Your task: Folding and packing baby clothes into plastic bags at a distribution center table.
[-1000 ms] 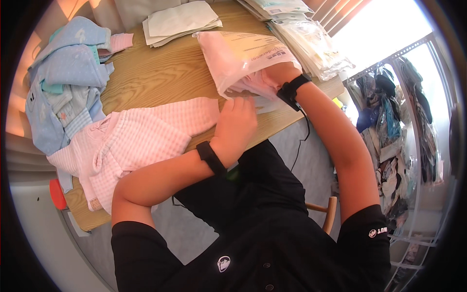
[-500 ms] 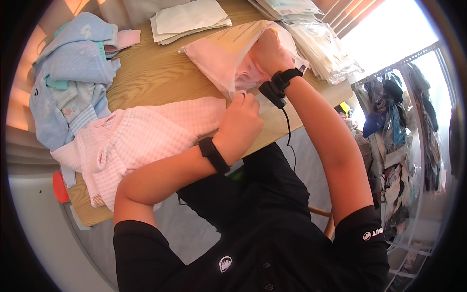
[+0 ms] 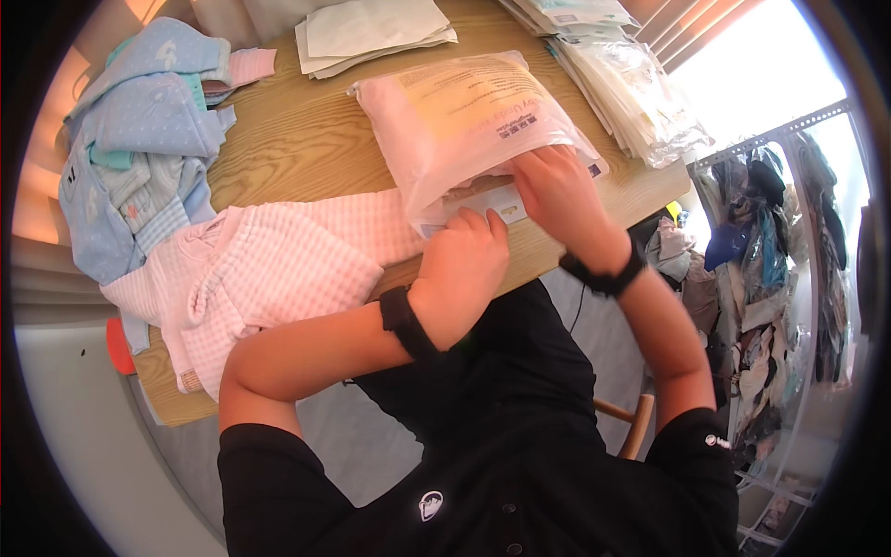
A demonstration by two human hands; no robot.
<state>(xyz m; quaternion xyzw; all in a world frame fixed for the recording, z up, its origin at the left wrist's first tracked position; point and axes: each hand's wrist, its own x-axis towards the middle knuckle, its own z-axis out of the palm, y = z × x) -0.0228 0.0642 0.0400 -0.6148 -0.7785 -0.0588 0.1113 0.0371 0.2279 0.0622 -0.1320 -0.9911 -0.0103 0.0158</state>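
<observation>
A frosted plastic garment bag [image 3: 445, 116] with pink cloth inside lies on the table, its opening toward me. My left hand [image 3: 461, 269] is closed with its fingertips on the near left edge of the bag's mouth. At the right of the mouth is my right hand [image 3: 561, 200], its fingers curled at the bag's upper lip and the fingertips partly hidden by the film. Left of the bag a pink checked baby garment [image 3: 269, 251] is spread out, one sleeve reaching up to the bag. Each wrist wears a black band.
Blue baby clothes [image 3: 153, 139] are piled at the table's left. A stack of flat pale bags [image 3: 376, 32] lies at the back, and packaged items in clear plastic [image 3: 622, 93] at the back right. Beyond the right edge stand a rack with bagged goods [image 3: 756, 251] and a wooden chair [image 3: 636, 422].
My right hand has come out of the bag's inside, back toward me to its mouth. The bag's upper side now lies flatter, with its print showing. My left hand stays near the mouth's edge.
</observation>
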